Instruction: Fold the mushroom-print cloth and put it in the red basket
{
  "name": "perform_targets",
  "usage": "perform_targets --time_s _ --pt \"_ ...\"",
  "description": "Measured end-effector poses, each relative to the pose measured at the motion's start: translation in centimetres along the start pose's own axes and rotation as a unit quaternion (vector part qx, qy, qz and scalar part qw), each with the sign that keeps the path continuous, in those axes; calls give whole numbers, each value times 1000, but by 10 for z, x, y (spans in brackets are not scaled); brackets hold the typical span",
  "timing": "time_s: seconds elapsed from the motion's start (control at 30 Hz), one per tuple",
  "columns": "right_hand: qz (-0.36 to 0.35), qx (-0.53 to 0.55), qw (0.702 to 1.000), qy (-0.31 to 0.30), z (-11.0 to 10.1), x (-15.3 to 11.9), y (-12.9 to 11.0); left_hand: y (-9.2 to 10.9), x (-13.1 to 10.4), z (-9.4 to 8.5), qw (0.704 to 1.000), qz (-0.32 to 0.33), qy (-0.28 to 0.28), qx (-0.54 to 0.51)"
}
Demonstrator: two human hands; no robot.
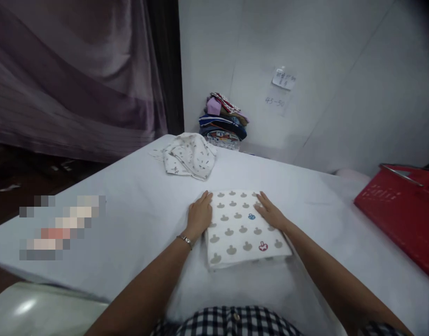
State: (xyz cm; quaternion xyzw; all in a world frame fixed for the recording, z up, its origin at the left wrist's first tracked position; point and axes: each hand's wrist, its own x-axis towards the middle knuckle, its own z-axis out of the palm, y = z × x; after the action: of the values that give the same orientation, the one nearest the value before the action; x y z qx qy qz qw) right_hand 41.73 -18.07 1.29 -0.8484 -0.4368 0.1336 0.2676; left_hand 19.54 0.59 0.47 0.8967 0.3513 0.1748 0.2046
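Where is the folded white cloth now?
In the head view, the folded white cloth lies on the table, below and right of center, between the left hand and the right hand, both touching it.

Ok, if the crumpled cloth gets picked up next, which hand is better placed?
Probably the left hand: it rests at the folded cloth's left edge, nearer the crumpled cloth. The right hand lies at the right edge, farther off.
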Motion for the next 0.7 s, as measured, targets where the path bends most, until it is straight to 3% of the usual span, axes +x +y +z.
perform_targets --time_s 0.07,0.17,0.3,0.43,0.53,0.63,0.7 --pt "59 106 993 9 -5 -13 7 1 0 -1 1000 1 4 -1" --pt "151 252 955 32 -13 -38 11 2 2 -3 1000 -5 11 -26" --pt "191 390 900 27 -18 -76 10 2 -1 -10 991 -71 -4 -112" --pt "226 406 885 42 -21 -102 9 1 -21 -15 972 -133 -69 -180" --pt "258 395 881 43 -24 -109 9 -1 -41 -14 965 -128 -90 -209" --pt "275 401 874 17 -28 -106 5 0 -54 -13 955 -127 -92 -252" --pt "247 424 871 -26 -30 -100 1 1 -56 -14 945 -152 -98 -273"
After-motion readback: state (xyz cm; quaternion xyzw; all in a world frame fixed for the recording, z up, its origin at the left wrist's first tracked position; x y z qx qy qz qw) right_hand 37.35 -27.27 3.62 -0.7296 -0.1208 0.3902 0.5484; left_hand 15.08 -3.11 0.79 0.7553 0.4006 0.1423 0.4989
